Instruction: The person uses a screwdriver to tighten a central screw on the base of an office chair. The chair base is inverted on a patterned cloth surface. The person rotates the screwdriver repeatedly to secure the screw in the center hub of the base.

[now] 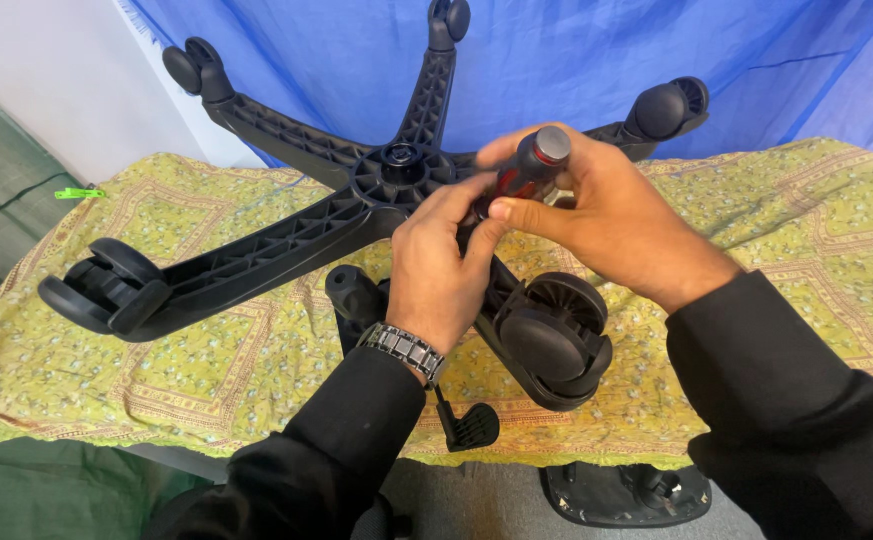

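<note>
A black and red screwdriver handle (532,165) with a grey end cap stands tilted above the middle of an upturned black five-arm chair base (286,235), held between both hands just right of the base's hub. The right hand (606,215) wraps its fingers around the handle from the right, thumb pressed on its lower part, while the left hand (441,260), a metal wristwatch (403,350) on its wrist, pinches the handle's lower end from below. The base lies on a tabletop (806,230) covered in yellow-green patterned cloth, one caster wheel (554,335) just under the hands.
</note>
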